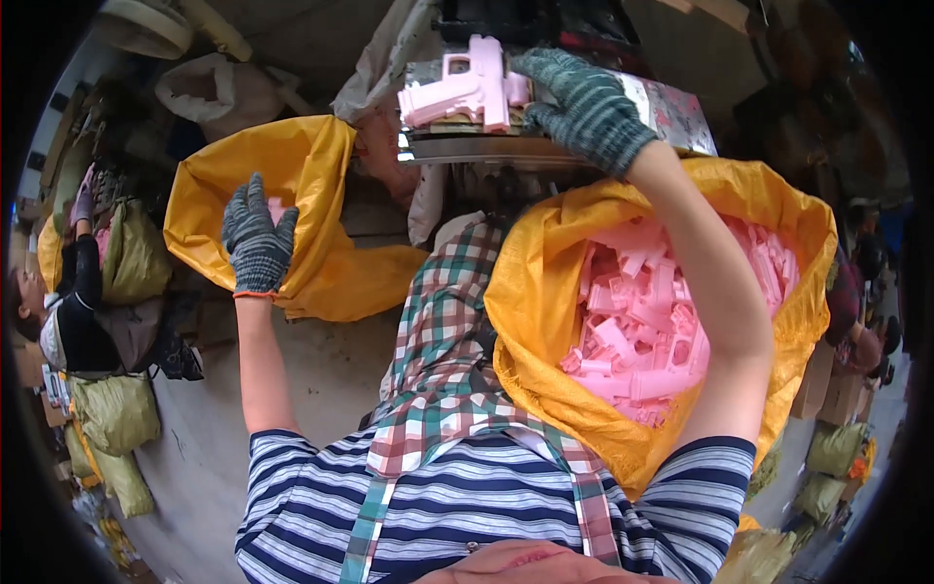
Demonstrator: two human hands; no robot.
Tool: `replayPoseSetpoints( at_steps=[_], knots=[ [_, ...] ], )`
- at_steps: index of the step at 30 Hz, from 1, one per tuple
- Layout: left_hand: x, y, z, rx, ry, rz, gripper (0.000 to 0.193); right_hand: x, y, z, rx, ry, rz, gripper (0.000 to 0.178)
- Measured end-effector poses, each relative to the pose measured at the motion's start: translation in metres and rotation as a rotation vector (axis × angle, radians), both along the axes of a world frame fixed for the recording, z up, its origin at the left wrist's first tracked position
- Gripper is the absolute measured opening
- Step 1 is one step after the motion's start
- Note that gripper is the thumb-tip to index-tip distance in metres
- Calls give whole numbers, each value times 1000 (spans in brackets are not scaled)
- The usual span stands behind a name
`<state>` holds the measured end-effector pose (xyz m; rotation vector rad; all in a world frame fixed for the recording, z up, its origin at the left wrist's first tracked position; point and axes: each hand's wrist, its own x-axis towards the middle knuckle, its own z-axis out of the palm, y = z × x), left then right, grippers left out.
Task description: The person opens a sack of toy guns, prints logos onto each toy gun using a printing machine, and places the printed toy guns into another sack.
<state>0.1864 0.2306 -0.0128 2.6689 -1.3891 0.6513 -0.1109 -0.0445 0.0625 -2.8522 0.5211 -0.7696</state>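
Observation:
A pink plastic toy pistol (479,86) lies at the front edge of a small metal-edged work surface (486,149). My right hand (593,109), in a grey-green knitted glove, grips its right end, fingers above and thumb below. My left hand (260,238), in a similar glove, is over the left yellow sack (316,170) with its fingers apart and nothing held. Part of a pink piece (277,208) shows behind those fingers, inside the sack. Under my right forearm stands a larger yellow sack (530,282), filled with pink plastic parts (647,321).
A whitish sack (209,92) stands behind the left yellow sack. A checked apron (438,321) covers my lap. Farther left, another person (97,311) sits near olive-green sacks (117,414). More sacks (837,448) and boxes line the right side.

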Motion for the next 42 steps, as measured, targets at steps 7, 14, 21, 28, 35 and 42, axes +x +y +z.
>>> replayPoseSetpoints(
  at_steps=[7,14,21,28,35,42],
  knots=[
    [-56,-34,-17,-59,653,-652,49,-119,40,5,262,1147,-8,54],
    [-140,-68,5,103,813,-966,44,-164,50,-77,-308,831,-394,41],
    [-183,-70,7,-236,825,-1124,62,-128,71,4,-209,659,-168,22],
    [-224,-88,13,150,1684,-1153,70,-81,124,54,-188,452,175,30],
    [-216,-85,15,-252,849,-1140,30,-85,119,52,-95,269,29,39],
    [-190,-84,16,-483,-51,-1062,45,-93,131,43,224,349,-218,54]
  ],
)
